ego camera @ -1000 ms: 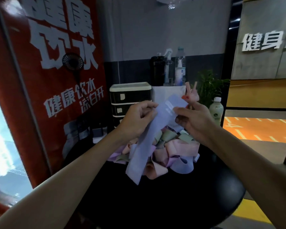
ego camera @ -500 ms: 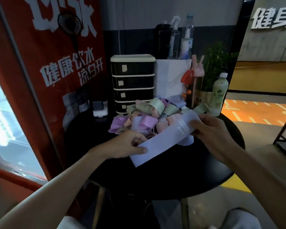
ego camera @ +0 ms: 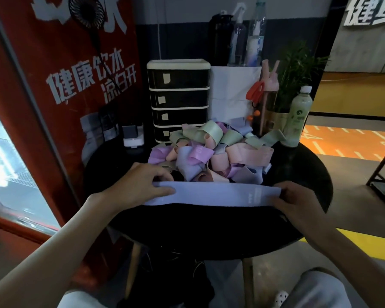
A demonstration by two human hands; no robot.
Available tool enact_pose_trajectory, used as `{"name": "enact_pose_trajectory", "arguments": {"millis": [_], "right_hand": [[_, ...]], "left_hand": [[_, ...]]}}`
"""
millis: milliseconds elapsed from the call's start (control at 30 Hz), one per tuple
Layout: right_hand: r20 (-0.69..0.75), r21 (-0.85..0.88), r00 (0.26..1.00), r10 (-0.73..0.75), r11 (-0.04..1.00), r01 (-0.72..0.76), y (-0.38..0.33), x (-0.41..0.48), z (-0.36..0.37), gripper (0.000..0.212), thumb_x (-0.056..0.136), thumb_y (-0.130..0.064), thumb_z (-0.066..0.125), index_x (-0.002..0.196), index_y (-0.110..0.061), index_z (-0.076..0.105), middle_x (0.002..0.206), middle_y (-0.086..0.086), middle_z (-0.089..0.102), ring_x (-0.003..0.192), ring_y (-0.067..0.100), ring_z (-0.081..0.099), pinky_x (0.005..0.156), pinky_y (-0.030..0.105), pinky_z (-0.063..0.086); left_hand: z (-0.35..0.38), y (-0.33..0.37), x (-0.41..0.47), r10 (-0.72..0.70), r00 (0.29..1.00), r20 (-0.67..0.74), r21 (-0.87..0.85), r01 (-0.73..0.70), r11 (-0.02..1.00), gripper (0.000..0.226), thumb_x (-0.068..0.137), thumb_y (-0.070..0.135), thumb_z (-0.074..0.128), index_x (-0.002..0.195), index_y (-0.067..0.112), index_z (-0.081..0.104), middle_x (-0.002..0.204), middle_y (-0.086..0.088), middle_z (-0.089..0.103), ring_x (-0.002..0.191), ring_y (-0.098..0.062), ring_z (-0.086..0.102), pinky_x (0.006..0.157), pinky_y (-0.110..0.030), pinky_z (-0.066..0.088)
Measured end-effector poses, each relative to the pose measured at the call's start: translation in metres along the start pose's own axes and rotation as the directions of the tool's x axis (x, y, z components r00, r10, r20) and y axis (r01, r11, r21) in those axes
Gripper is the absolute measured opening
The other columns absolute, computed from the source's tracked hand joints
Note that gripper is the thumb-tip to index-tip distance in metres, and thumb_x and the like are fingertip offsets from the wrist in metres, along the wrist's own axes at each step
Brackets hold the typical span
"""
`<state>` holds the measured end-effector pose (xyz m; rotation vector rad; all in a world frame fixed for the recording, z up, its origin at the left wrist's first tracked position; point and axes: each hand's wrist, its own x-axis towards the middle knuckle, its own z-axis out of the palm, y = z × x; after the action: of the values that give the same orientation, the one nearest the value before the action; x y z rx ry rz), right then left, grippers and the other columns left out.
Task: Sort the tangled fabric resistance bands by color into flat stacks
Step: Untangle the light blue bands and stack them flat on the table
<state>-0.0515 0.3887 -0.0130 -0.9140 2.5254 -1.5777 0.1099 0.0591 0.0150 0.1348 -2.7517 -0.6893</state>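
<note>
Obs.: one lavender band lies flat on the near part of the round black counter, running left to right, just in front of the pile.

Left grip: released, fingers stretched out and resting on the band's left end, which is hidden beneath them.

Right grip: grasping the band's right end, pinched between thumb and fingers beside the printed label.

Tangled pile: centre of the counter, just beyond the flat band. It holds looped green, pink, purple and lavender bands, green mostly on the far side.

Far edge: black drawer unit with cream trim stands behind the pile, and a pale green bottle stands far right. A small white device sits far left.

Left of the counter: red banner with white characters.
</note>
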Motion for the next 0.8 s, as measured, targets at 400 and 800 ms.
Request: {"name": "enact_pose_trajectory", "arguments": {"millis": [400, 800], "right_hand": [[-0.003, -0.178, 1.0, -0.007, 0.984, 0.006, 0.01, -0.003, 0.004, 0.008, 0.089, -0.009, 0.065, 0.089, -0.017, 0.064, 0.085, -0.005, 0.066, 0.08, 0.011, 0.063, 0.076, 0.039, 0.055], [-0.031, 0.028, 0.999, 0.025, 0.999, -0.024, 0.01, -0.011, -0.002, 0.034, 0.088, -0.002, 0.065, 0.112, -0.022, 0.051, 0.073, -0.001, 0.066, 0.066, 0.011, 0.062, 0.058, 0.026, 0.048]], "left_hand": [[0.021, -0.025, -0.03, -0.216, 0.955, -0.202, -0.388, 0.124, 0.913, 0.012, 0.08, 0.004, 0.08, 0.083, 0.012, 0.072, 0.08, 0.004, 0.073, 0.071, -0.003, 0.066, 0.068, -0.016, 0.051], [0.02, -0.017, -0.041, -0.395, 0.888, -0.235, -0.65, 0.159, 0.743, 0.041, 0.076, -0.005, 0.079, 0.104, 0.02, 0.063, 0.083, -0.003, 0.075, 0.073, -0.011, 0.07, 0.068, -0.02, 0.057]]}}
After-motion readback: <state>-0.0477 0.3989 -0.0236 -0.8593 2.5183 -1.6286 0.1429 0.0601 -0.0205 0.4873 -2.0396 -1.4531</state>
